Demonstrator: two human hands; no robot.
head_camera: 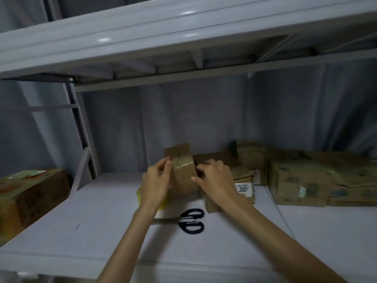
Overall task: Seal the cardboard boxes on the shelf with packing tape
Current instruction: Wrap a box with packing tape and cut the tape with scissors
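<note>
A small brown cardboard box [181,170] stands on the white shelf [91,217], with a glossy strip of tape across its near face. My left hand [157,180] holds the box's left side, thumb and fingers curled on its edge. My right hand [214,180] grips the right side, the thumb lying on the front face. A yellowish roll of packing tape [163,202] lies mostly hidden behind my left wrist. Black-handled scissors [190,220] lie on the shelf just in front of the box.
A larger brown box [30,197] sits at the shelf's left end. Several flattened and stacked cardboard boxes [306,180] fill the back right, one with a white "300" label [243,189]. An upper shelf [183,37] hangs overhead, and a grey upright [81,129] stands at back left.
</note>
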